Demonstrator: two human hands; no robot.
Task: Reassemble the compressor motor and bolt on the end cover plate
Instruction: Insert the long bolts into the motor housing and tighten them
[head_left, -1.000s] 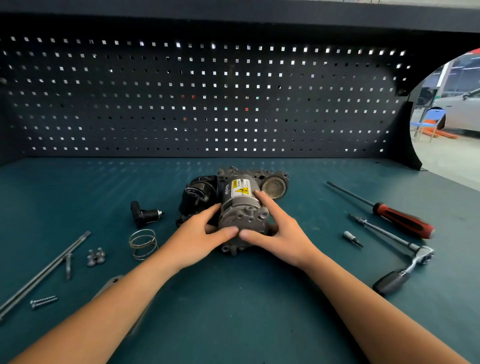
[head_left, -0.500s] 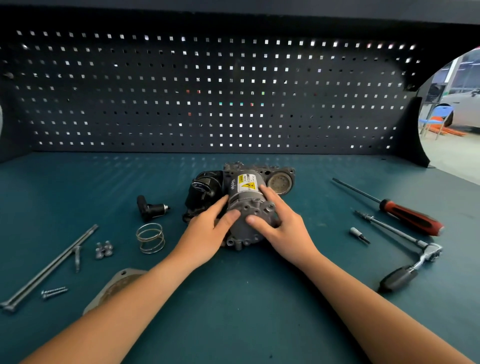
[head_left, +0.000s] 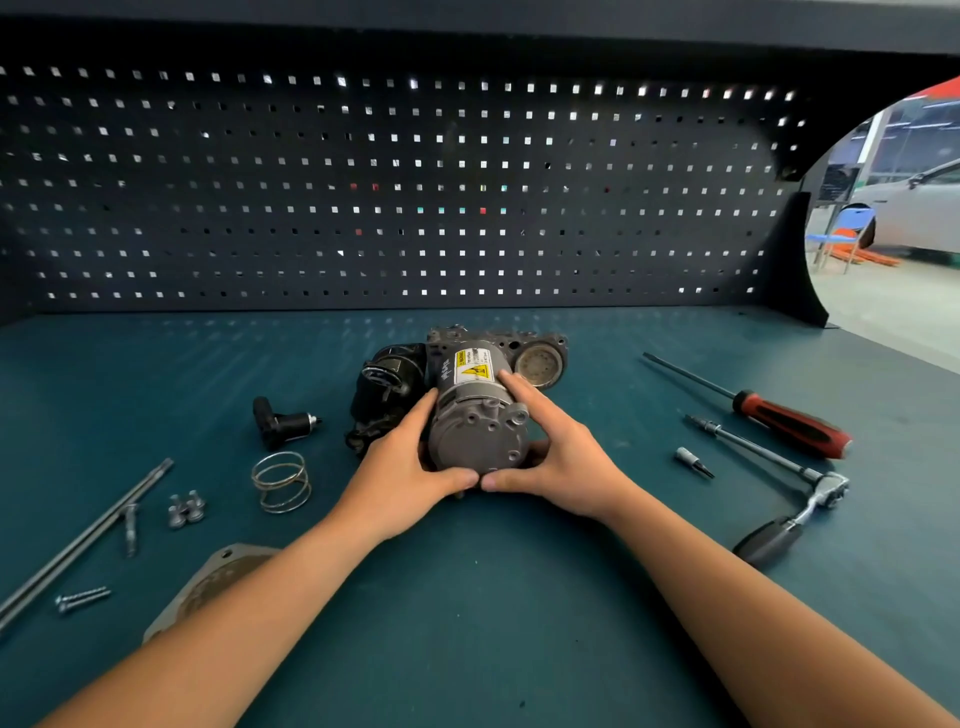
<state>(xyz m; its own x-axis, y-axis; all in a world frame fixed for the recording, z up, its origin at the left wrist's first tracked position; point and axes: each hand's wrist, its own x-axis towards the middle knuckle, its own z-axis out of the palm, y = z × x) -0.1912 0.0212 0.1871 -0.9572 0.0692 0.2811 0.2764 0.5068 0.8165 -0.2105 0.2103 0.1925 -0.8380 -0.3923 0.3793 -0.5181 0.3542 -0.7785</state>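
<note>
Though near the motor (head_left: 475, 431), cover plate (head_left: 218, 577) half beneath the left forearm (head_left: 260, 608).

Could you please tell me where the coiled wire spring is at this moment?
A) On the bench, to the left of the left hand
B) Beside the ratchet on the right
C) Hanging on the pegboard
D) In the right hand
A: the wire spring lies on the bench, left of the left hand, while that hand and the right hand both grip the motor.
</note>
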